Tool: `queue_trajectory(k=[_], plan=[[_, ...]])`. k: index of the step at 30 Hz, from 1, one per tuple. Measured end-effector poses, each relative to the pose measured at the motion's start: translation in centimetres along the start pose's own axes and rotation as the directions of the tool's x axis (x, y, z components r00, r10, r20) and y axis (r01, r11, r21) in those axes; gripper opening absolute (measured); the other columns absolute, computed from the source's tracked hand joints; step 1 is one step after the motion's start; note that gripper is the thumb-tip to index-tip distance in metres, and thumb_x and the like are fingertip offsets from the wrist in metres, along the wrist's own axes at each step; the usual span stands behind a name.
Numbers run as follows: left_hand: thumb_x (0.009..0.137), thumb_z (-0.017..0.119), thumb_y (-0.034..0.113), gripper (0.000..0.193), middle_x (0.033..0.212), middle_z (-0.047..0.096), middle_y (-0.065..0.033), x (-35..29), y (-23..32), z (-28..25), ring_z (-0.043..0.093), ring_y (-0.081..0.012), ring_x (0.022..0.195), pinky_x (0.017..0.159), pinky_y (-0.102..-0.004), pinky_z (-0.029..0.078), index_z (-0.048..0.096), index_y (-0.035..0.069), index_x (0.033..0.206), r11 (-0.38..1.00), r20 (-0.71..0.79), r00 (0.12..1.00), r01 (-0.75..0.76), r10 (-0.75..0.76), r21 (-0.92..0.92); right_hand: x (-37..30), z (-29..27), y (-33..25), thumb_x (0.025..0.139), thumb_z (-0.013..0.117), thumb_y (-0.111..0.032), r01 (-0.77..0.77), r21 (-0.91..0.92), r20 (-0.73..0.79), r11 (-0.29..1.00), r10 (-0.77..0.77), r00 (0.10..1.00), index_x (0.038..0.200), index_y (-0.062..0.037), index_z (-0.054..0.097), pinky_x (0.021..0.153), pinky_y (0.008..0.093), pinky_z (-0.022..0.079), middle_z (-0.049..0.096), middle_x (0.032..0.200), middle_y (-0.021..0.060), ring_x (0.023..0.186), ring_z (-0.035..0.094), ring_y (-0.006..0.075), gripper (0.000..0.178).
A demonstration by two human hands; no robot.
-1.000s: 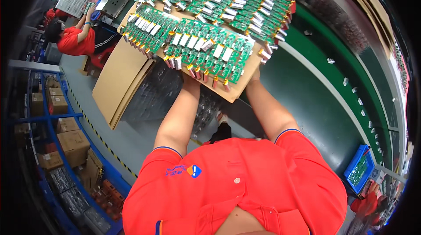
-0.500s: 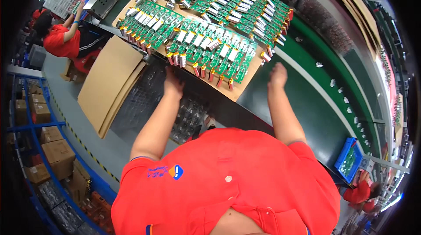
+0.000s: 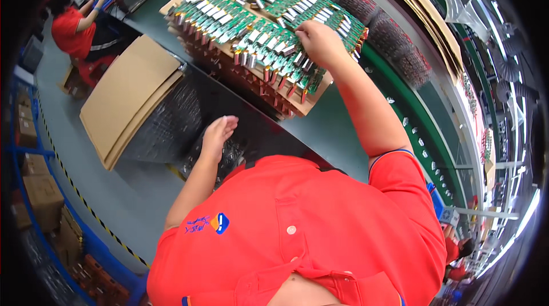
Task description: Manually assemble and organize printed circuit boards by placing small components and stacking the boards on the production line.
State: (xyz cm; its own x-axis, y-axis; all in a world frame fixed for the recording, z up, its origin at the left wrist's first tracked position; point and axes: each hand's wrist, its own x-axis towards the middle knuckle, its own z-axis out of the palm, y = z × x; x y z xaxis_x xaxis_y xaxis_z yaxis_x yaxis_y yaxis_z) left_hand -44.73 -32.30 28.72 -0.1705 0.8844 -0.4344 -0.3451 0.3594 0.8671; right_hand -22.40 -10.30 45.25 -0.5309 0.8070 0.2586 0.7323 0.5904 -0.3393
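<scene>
My right hand point(image 3: 321, 45) is over the right part of a stack of green circuit boards point(image 3: 274, 6), fingers curled together. What its fingertips hold, if anything, is hidden. The boards lie in rows, with white and silver parts on top and red-and-yellow parts along the edges. They rest on a brown cardboard sheet point(image 3: 315, 96), with more layers of boards visible below it. My left hand point(image 3: 219, 134) hangs in front of the dark bench edge, apart from the stack, empty with its fingers stretched out.
Large cardboard sheets point(image 3: 128, 94) lie at the left on a stack wrapped in clear film point(image 3: 171, 120). A green conveyor point(image 3: 394, 106) carrying small pale parts runs along the right. One co-worker point(image 3: 74, 29) sits at far left; others are at lower right. Blue shelving point(image 3: 43, 183) holds boxes.
My right hand has moved from beside the stack up over the boards, its fingers curling in. My left hand has drawn back toward me. The view has tilted, showing the stack's lower layers.
</scene>
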Motion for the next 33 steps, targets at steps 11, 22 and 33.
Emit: queue_trajectory(k=[11,22,33], plan=[[0.091,0.040,0.027,0.033,0.109,0.057,-0.0115,-2.2,4.8,2.4,0.054,-0.0199,0.099,0.086,-0.0324,0.041,0.053,0.002,0.107,0.979,0.108,0.984,-0.125,0.143,-0.159,-0.2,-4.2,-0.8,0.074,0.063,-0.021,-0.065,0.467,0.017,0.882,0.065,0.998,0.089,-0.0048,0.065,0.065,0.0281,0.046,0.064,0.075,0.0085,0.068,0.059,0.0158,0.023],[0.087,0.032,0.052,0.064,0.133,0.036,-0.0152,-9.4,8.0,20.5,0.043,-0.0268,0.116,0.096,-0.0399,0.035,0.037,0.002,0.127,0.589,0.966,0.246,0.793,-0.077,-0.155,-21.0,-16.1,-3.4,0.061,0.062,0.004,0.564,0.157,-0.339,0.811,-0.492,0.802,0.083,-0.0017,0.062,0.056,0.0269,0.042,0.051,0.075,0.0091,0.065,0.052,0.0203,0.024],[0.089,0.043,0.031,0.037,0.101,0.059,-0.0129,-14.3,6.5,35.3,0.059,-0.0256,0.090,0.077,-0.0398,0.049,0.051,0.001,0.109,0.804,0.899,0.410,0.581,-0.155,-0.126,-38.5,-15.1,6.2,0.089,0.039,-0.042,0.391,0.891,-0.438,0.233,0.673,0.597,0.120,-0.0014,0.041,0.088,0.0393,0.041,0.047,0.116,0.0159,0.104,0.049,0.0255,0.051]])
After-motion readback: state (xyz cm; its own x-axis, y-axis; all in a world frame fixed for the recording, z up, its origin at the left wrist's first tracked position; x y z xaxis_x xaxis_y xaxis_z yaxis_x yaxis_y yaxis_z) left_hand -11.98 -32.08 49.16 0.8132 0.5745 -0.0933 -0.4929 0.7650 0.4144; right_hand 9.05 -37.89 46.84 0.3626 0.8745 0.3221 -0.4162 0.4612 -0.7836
